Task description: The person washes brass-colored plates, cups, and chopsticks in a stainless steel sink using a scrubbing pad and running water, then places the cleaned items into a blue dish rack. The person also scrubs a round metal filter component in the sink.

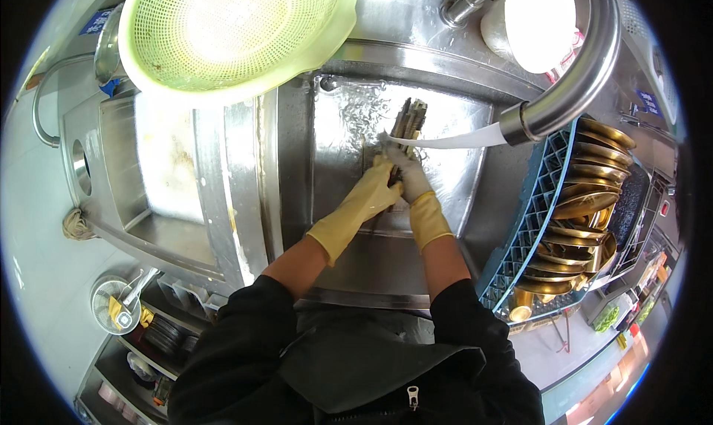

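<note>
Yellow rubber gloves cover both hands over the stainless steel sink basin point(345, 202). My left hand point(381, 185) is closed around the lower part of a bundle of long, thin dark utensils point(411, 119), perhaps chopsticks. My right hand point(409, 174) grips the same bundle from the right side, its fingers partly blurred. A stream of water point(451, 141) runs from the steel faucet point(515, 123) onto the bundle near the fingertips. Shallow water ripples on the basin floor beyond the hands.
A pale green plastic colander point(239, 85) stands beyond the sink at upper left. On the right, a blue plastic rack point(535, 224) holds several gold-coloured metal dishes point(585, 202). A white container point(496, 29) stands behind the faucet. Another steel basin point(117, 163) lies left of the divider.
</note>
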`<move>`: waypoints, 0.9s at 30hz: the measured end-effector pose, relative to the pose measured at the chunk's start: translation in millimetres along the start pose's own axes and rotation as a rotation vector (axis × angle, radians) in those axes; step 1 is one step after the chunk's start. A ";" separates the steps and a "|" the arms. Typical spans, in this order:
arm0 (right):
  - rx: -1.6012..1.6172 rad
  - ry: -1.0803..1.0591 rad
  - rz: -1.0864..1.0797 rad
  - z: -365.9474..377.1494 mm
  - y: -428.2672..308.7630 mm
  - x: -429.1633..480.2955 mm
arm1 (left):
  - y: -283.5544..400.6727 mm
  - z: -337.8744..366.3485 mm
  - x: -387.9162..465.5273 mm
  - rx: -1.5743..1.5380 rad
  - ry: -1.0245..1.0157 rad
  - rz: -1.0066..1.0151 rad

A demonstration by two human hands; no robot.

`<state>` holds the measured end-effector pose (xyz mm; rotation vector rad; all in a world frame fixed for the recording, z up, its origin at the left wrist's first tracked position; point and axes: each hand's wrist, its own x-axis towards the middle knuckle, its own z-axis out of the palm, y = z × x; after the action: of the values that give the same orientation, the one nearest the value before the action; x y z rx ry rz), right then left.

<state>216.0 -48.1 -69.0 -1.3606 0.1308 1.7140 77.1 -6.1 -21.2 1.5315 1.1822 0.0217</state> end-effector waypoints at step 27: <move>-0.279 0.205 -0.116 -24.4 42.0 -28.0 | -93.1 31.5 -6.0 -0.019 0.365 -0.412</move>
<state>203.6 -102.6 -73.6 -1.7144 -0.0745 1.5345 32.4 -47.1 -98.8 1.2728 1.7667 0.0394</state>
